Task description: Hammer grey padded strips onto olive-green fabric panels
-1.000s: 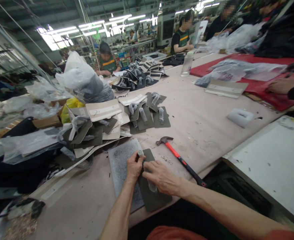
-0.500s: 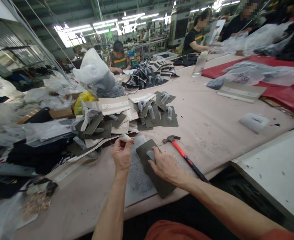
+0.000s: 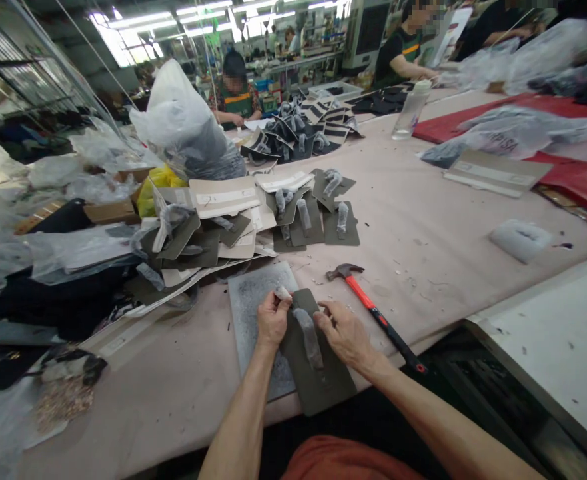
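A dark olive card [image 3: 323,380] with a grey wrapped strip [image 3: 309,339] down its middle lies on a grey speckled plate [image 3: 253,313] at the table's near edge. My left hand [image 3: 272,319] is closed on a small pale piece at the card's upper left corner. My right hand [image 3: 342,331] pinches the card's upper right edge, fingers curled. A red-handled hammer [image 3: 373,312] lies just right of my right hand.
A heap of similar olive and beige cards [image 3: 243,220] covers the table behind the plate. A stuffed plastic bag [image 3: 183,130] stands further back left. Other people work at the far end, near a clear bottle [image 3: 410,110]. A white board [image 3: 558,333] sits right.
My left hand, lifted with the pale piece half a second ago, has come back down to the card's corner. My right hand shifted from the strip to the card's upper edge.
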The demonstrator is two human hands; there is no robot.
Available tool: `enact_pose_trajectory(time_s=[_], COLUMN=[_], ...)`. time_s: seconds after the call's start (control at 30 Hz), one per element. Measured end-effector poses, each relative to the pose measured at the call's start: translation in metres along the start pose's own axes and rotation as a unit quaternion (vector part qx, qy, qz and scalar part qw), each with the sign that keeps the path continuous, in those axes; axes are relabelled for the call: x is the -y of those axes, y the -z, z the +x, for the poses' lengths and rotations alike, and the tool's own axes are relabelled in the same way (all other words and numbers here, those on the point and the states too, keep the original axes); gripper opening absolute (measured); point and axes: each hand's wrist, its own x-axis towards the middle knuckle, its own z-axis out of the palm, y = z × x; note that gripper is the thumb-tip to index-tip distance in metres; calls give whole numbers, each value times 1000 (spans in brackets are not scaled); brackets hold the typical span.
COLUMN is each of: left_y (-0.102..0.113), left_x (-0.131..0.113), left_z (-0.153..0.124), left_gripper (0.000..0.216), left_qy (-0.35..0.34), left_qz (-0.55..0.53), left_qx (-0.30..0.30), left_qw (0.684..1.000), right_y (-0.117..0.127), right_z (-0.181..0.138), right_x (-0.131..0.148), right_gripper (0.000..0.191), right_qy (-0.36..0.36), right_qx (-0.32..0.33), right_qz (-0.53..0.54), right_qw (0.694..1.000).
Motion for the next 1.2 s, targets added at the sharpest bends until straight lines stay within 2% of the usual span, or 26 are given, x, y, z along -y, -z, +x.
enact_pose_trajectory(time_s=[0.07,0.13,0.23,0.33,0.4,0.47,0.5,0.57,0.63,0.7,0.73,0.8,0.87,0.97,1.03,1.07,1.13,1.2], left_y=[-1,-2,-3,-4,-5,-7,-8,-9,-10,-10,-10,-9,-9,-9,-10,-10,-10,-10], left_x=[-1,0,2,3,3,3,3,4,5,6,5,5,3,2,1,1,0,0], left_z=[-1,-2,-1,-1,-1,-2,-2,-3,-4,-5,-6,-7,-8,-9,-9,-9,-9,-9], left_gripper=[16,15,15,15,16,16,16,15,14,15,15,15,13,11,11,11,13,13], left_qy=[-8,-14,-18,-23,-29,-37,-42,-54,-69,-82,-86,-95,-103,-110,-112,-114,-118,-117], left_qz=[23,43,62,87,103,113,118,130,145,161,169,185,198,218,225,225,220,218], left_qx=[3,3,7,8,7,3,-1,-3,1,10,16,26,33,31,30,32,36,37], left_qw=[1000,999,998,996,994,993,992,990,987,983,982,978,974,969,967,967,968,968], right_y=[14,29,46,53,56,59,60,64,68,72,73,77,83,103,124,134,148,147], right_z=[4,8,7,4,6,10,13,18,19,16,14,9,7,11,17,19,21,19], right_x=[-24,-49,-81,-96,-96,-89,-83,-66,-46,-26,-17,-3,5,20,39,50,69,76], right_gripper=[39,38,36,30,19,11,12,13,12,20,26,35,34,26,27,28,28,26], right_qy=[-14,-38,-103,-154,-178,-235,-266,-311,-320,-283,-238,-103,28,136,179,192,190,180], right_qx=[-70,-92,-37,20,30,52,74,125,157,133,101,24,-2,60,42,-2,-142,-258], right_qz=[-97,-198,-269,-249,-196,-55,38,203,283,292,271,165,3,-176,-202,-183,-98,-16], right_qw=[993,975,957,956,964,969,960,920,890,904,927,981,1000,973,962,964,966,949])
